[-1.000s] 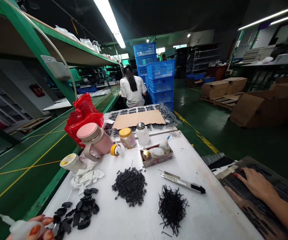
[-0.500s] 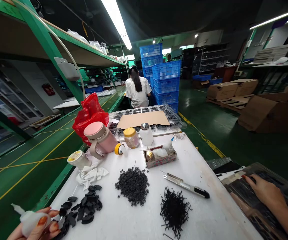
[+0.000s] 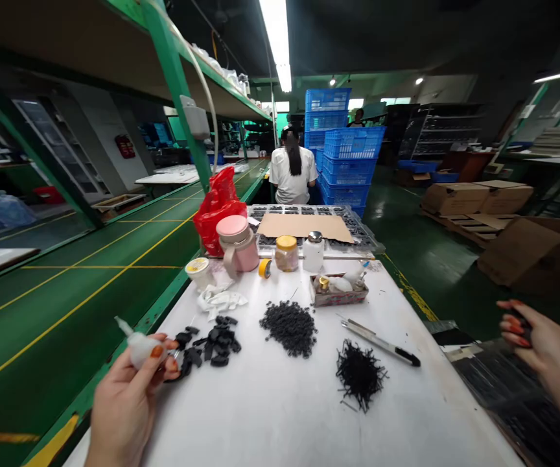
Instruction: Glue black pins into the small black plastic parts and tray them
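Observation:
My left hand (image 3: 129,405) is shut around a small white squeeze bottle (image 3: 140,348), its thin nozzle pointing up and left. Just right of that hand lies a heap of black rubber pieces (image 3: 209,342) on the white worktable (image 3: 270,421). My right hand (image 3: 542,340) is raised at the far right, pinching a small dark piece (image 3: 523,327). Beneath it is a stack of dark sheets (image 3: 508,402). Between the hands lie a heap of black rings (image 3: 290,328), a tangle of thin black strips (image 3: 359,375) and a utility knife (image 3: 382,342).
A small tray of bottles (image 3: 338,290), a pink tumbler (image 3: 236,246), tape and jars stand along the table's far end. Beyond is a large black-parts tray (image 3: 314,224) under cardboard, with a seated co-worker (image 3: 292,172) and stacked blue crates (image 3: 348,162). Green shelving runs left.
My left hand has risen from the bottom edge with the bottle. My right hand has lifted off the dark sheets, now pinching a small piece. The whole scene has shifted as my head turned.

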Available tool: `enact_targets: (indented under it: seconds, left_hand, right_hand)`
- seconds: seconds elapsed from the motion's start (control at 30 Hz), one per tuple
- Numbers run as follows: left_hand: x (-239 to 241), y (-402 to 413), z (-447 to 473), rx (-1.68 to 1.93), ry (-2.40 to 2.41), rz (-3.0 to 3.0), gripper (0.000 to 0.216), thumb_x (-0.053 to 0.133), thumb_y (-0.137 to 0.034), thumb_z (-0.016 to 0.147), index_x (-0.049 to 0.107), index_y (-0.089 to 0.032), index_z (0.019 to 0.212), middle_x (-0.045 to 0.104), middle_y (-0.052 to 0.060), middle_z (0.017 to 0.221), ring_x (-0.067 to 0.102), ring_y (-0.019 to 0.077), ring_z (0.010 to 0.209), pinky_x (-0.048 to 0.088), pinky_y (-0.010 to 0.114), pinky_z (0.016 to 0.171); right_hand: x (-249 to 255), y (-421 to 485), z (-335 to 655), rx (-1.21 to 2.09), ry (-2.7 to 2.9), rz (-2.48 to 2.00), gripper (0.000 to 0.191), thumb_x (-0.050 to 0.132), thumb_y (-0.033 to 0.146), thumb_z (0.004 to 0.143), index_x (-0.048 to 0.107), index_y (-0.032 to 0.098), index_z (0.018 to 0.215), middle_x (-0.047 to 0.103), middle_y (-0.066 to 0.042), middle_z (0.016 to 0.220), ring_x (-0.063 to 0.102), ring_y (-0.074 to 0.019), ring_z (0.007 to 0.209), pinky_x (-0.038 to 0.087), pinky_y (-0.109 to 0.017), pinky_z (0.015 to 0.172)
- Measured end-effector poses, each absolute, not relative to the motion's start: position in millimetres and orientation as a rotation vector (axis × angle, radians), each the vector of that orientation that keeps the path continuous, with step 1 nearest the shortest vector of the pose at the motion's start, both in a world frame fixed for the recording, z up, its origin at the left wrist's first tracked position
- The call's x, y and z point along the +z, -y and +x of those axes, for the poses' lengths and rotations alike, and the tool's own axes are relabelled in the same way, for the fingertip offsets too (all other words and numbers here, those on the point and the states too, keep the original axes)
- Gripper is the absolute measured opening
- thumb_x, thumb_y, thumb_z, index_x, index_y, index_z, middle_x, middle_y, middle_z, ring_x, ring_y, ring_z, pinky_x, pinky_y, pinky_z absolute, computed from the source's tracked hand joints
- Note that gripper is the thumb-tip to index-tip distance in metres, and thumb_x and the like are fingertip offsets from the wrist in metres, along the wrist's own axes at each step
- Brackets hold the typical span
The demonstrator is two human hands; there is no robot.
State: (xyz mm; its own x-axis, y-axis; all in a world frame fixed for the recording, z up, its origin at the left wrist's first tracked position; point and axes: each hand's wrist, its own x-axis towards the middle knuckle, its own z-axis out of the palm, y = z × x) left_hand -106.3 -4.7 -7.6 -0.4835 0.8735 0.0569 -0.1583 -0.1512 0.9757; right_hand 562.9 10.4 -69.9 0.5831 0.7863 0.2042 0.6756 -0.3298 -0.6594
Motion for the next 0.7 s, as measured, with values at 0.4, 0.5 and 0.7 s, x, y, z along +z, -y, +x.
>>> enact_targets:
  seconds: [0.4,0.5,0.7]
  left_hand:
    - [0,25,-108,1.815,-0.997,0.811,0.037,0.075,-0.031,0.07,0.059,-0.014,0.098,0.062,0.005,0.083,0.054,0.0095,0.056,0.048,0.02,0.049]
    - [-2,26,-109,1.783,-0.97,0.829,0.036,0.073,-0.033,0.073,0.057,-0.014,0.099,0.062,0.005,0.084,0.054,0.0095,0.055,0.048,0.021,0.049]
    - [-5,27,-112,1.747,-0.916,0.854,0.032,0.07,-0.033,0.077,0.056,-0.014,0.1,0.062,0.005,0.086,0.055,0.0089,0.055,0.048,0.02,0.051]
  right_hand:
    - [45,-49,143,1.099,2.017,-1.304,0.036,0.054,0.054,0.082,0.067,0.02,0.081,0.051,0.002,0.056,0.044,-0.0113,0.048,0.033,-0.023,0.047]
    - [16,-67,82,0.917,2.071,-1.347,0.024,0.064,0.045,0.076,0.068,0.021,0.077,0.064,0.003,0.07,0.055,-0.0159,0.068,0.04,-0.024,0.064]
    - [-4,-78,33,0.82,2.084,-1.304,0.018,0.064,0.038,0.078,0.065,0.021,0.082,0.067,0.004,0.08,0.056,-0.0165,0.08,0.042,-0.028,0.078]
